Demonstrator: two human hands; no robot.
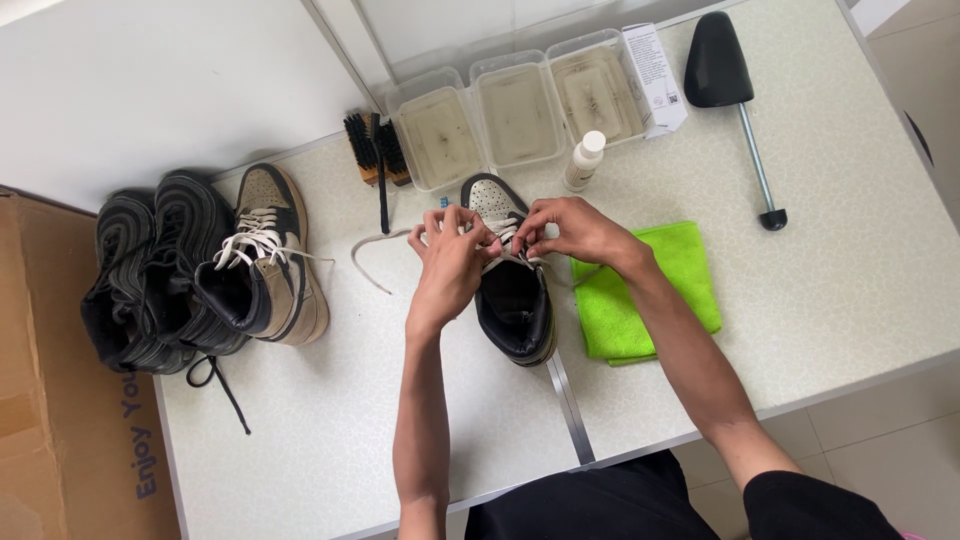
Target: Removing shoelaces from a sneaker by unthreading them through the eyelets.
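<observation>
Both hands are on the black-and-tan high-top sneaker (512,290) in the middle of the white table (850,290), and it lies with its long axis running from the near edge to the far edge, perforated toe pointing away toward the far edge, open collar toward the person. The left hand (452,262) is curled over the lacing area, fingertips pinching the white lace (372,262), whose loose end trails out to the left across the tabletop. The right hand (572,228) comes in from the other side, fingers bunched and pinching at the lace near the upper eyelets, the two hands almost touching above the tongue. Just beside the shoe on the right lies a folded lime-green cloth (655,290). Toward the far edge sit three clear plastic tubs (520,105) in a row, a brush (375,150) to their left, a small white bottle (583,160) and a black shoe tree (735,95). Near the left edge stand the matching sneaker (268,262) and a pair of black sneakers (150,280), next to a cardboard box (60,400).
</observation>
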